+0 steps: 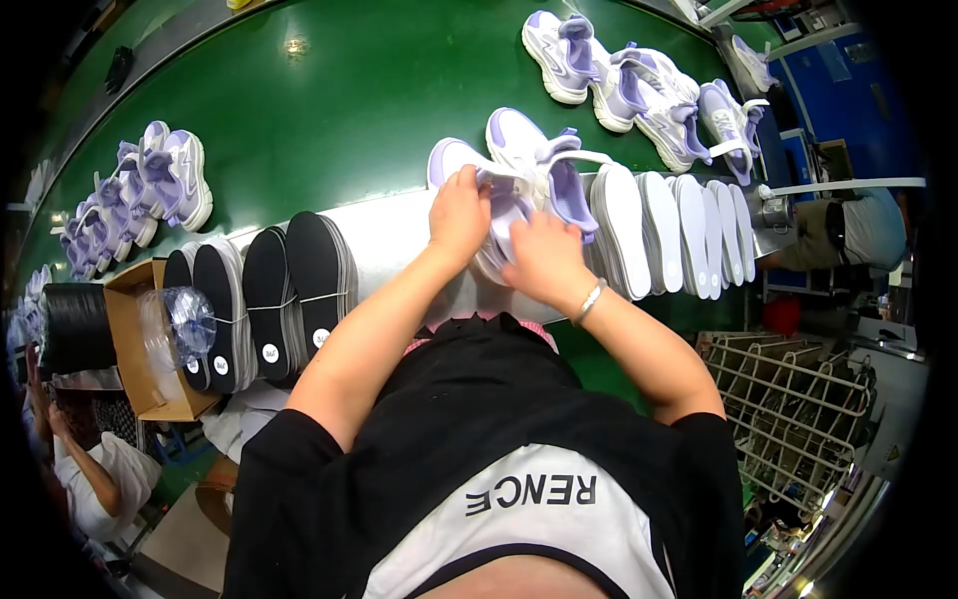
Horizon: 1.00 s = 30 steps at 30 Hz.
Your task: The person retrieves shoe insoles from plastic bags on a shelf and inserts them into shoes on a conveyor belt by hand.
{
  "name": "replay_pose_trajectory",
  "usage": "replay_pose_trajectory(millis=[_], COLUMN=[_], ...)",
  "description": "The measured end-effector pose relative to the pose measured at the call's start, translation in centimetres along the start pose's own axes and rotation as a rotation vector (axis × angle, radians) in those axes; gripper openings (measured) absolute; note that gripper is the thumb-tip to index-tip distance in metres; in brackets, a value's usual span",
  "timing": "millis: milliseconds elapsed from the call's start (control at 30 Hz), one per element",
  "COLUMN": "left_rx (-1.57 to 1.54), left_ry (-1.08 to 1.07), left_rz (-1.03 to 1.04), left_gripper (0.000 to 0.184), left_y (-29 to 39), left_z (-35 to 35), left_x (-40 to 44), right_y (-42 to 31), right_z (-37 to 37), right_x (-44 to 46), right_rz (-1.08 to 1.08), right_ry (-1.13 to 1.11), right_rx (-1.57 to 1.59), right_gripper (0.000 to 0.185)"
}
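A white and lilac sneaker [454, 157] lies in front of me, its toe pointing away. My left hand [460, 217] is closed on its upper beside the opening. At the heel end, my right hand [546, 260] grips the same sneaker, slightly blurred, with a bracelet at the wrist. The hands hide much of the shoe's opening. Just right of it rests a second white and lilac sneaker [516, 137], its lilac lining showing. White insoles [621, 225] stand in a row close to my right hand. Bundled black insoles [314, 262] are left of my left arm.
More sneakers stand in groups on the green table [349, 90], at the left [183, 175] and far right [664, 105]. A cardboard box [130, 339] holds clear plastic. A wire rack [788, 409] is at lower right. Other people are at the left [105, 479] and right [870, 228].
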<state>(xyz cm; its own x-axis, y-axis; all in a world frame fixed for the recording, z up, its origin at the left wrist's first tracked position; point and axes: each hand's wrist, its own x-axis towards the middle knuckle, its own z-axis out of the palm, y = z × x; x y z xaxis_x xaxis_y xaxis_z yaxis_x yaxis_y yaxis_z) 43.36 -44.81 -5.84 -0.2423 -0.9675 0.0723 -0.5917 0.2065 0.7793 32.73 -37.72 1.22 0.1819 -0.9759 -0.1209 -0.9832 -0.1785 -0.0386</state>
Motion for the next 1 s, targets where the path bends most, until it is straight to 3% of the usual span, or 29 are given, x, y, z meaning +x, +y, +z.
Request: replay_pose_trajectory(millis=[33, 100, 133, 200, 267, 300, 367, 433, 500, 633, 667, 767, 800, 900, 1000], left_rx=[-0.017, -0.048, -0.076, -0.142, -0.349, -0.428, -0.173, -0.311, -0.238, -0.313, -0.303, -0.262, -0.232, -0.226, -0.154], left_ry=[0.002, -0.012, -0.033, -0.045, -0.079, -0.098, -0.089, -0.106, -0.099, -0.134, -0.117, -0.1, -0.102, -0.049, -0.034], left_rz=[-0.031, -0.053, -0.07, 0.051, 0.087, 0.016, 0.003, -0.046, 0.004, -0.025, -0.003, 0.05, 0.073, 0.148, 0.165], left_gripper=[0.019, 0.021, 0.022, 0.043, 0.043, 0.042, 0.043, 0.046, 0.046, 0.038, 0.036, 0.033, 0.032, 0.03, 0.028], left_y=[0.1, 0.2, 0.4, -1.0, -1.8, -2.3, -0.6, -0.8, -1.3, -0.7, -0.8, -0.7, -0.6, -1.1, -0.5], left_z=[0.3, 0.1, 0.0, 0.9, 1.1, 1.4, 0.5, 0.0, 0.1, -0.1, 0.0, 0.0, 0.0, 0.7, 0.6], left_x=[0.4, 0.2, 0.0, -0.5, -0.4, -0.6, -1.4, -1.2, -1.4, -1.6, -1.5, -1.7, -2.0, -2.2, -2.2], right_y=[0.2, 0.7, 1.3, 1.4, 0.8, 0.6, 0.5, 0.5, 0.5, 0.3, 0.5, 0.5, 0.8, 0.3, 0.7], right_z=[-1.3, -3.5, -3.3, -2.3, -0.8, -0.5, 2.6, 3.6, 4.4, 4.7, 4.5, 4.0, 9.5, 6.7, 3.7], right_x=[-0.5, -1.3, -1.5, -1.7, -1.2, -0.6, 1.4, 2.1, 2.2, 4.0, 4.4, 5.4, 4.4, 4.6, 3.6], right_rz=[0.002, 0.197, 0.174, 0.066, -0.025, -0.086, -0.102, -0.097, -0.097, 0.051, 0.049, -0.106, -0.088, 0.012, -0.08], right_ry=[0.003, -0.379, -0.328, -0.158, -0.138, -0.15, -0.117, -0.077, -0.054, -0.344, -0.34, -0.655, -0.07, -0.212, -0.373], right_rx=[-0.009, 0.105, 0.136, 0.047, -0.069, 0.049, 0.108, 0.132, 0.184, 0.206, 0.202, 0.097, 0.144, 0.081, -0.012], right_gripper=[0.029, 0.03, 0.032, 0.018, 0.011, 0.008, 0.01, 0.011, 0.012, 0.014, 0.014, 0.026, 0.018, 0.018, 0.017])
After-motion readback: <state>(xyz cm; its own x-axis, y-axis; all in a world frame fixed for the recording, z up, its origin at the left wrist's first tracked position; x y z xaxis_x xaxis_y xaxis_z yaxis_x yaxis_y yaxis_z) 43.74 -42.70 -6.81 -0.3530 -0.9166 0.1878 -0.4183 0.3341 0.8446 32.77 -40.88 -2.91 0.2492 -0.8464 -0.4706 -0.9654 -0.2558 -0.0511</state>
